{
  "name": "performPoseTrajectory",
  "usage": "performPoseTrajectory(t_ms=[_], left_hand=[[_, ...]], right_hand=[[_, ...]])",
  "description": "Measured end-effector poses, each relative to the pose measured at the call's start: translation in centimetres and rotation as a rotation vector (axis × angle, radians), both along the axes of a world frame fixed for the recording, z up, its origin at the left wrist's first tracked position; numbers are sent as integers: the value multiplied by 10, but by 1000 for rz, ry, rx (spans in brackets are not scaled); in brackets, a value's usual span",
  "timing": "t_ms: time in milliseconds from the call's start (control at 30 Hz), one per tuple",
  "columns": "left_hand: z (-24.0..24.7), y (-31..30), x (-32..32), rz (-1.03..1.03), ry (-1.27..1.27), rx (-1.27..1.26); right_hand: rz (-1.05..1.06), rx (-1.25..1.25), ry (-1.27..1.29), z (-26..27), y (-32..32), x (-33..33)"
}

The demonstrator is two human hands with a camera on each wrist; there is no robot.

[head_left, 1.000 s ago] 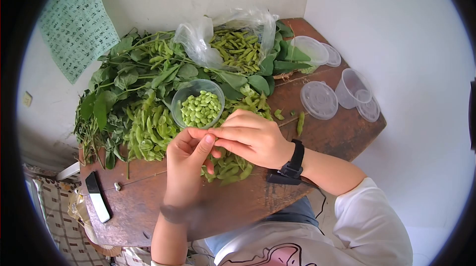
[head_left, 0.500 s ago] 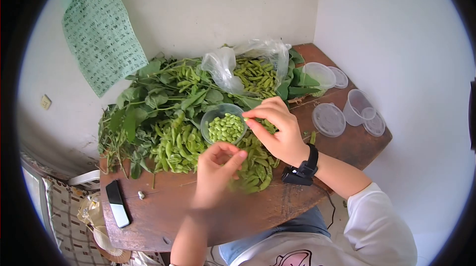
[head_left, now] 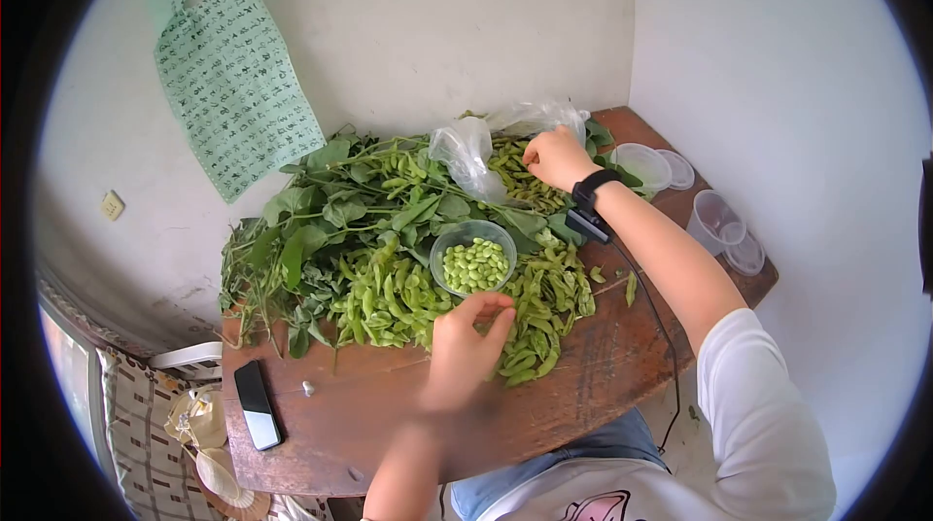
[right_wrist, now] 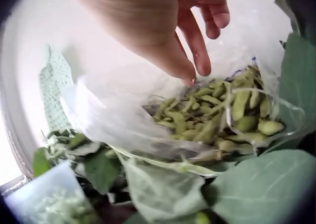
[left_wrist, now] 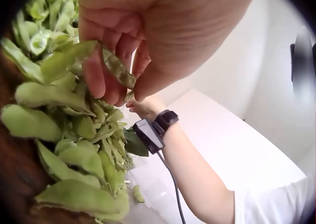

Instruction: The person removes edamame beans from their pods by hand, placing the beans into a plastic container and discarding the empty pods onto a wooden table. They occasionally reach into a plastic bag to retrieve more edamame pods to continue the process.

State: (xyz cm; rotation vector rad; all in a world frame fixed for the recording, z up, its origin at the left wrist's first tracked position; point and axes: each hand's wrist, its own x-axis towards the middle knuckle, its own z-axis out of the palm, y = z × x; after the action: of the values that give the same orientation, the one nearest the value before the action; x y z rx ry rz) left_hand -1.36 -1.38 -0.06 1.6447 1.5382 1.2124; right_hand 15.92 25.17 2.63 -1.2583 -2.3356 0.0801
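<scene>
My left hand is just in front of the clear bowl of shelled green soybeans. In the left wrist view its thumb and fingers pinch a split soybean pod whose inner side shows. Over the plastic bag of soybean pods at the back reaches my right hand. The right wrist view shows that hand above the pods in the bag, its fingers loosely bent and pointing down, with nothing between them.
A heap of pods lies left of the bowl, more pods to its right. Leafy stalks spread behind. Plastic tubs and lids stand at the right. A phone lies front left. A cable trails from my right wrist.
My right hand has left the left hand, passed by the bowl's rim with a bean at its fingertips, and moved back to the bag, now without it. The head view has shifted.
</scene>
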Motion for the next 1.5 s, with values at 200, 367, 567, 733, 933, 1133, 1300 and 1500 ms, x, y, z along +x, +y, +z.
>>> performPoseTrajectory(t_ms=[200,367,567,733,933,1133,1300,1500], left_hand=[[4,-1,-2,48,-15,69],[6,-3,-2,81,-105,85],[8,-3,-6,88,-287,119],[13,-3,-6,64,-262,219],[13,-5,-8,28,-103,328],[16,-4,-3,64,-33,333],[5,-1,-4,50,9,356],[7,2,-8,41,322,600]], right_hand=[[-79,56,-294,-25,19,-15],[33,137,-52,-21,22,-9],[451,-935,1052,30,-85,6],[549,-1067,1042,15,-170,4],[622,-1113,1227,-10,-188,1],[627,-696,1015,-18,-193,8],[501,-662,954,-16,-202,9],[562,-387,810,-24,-198,9]])
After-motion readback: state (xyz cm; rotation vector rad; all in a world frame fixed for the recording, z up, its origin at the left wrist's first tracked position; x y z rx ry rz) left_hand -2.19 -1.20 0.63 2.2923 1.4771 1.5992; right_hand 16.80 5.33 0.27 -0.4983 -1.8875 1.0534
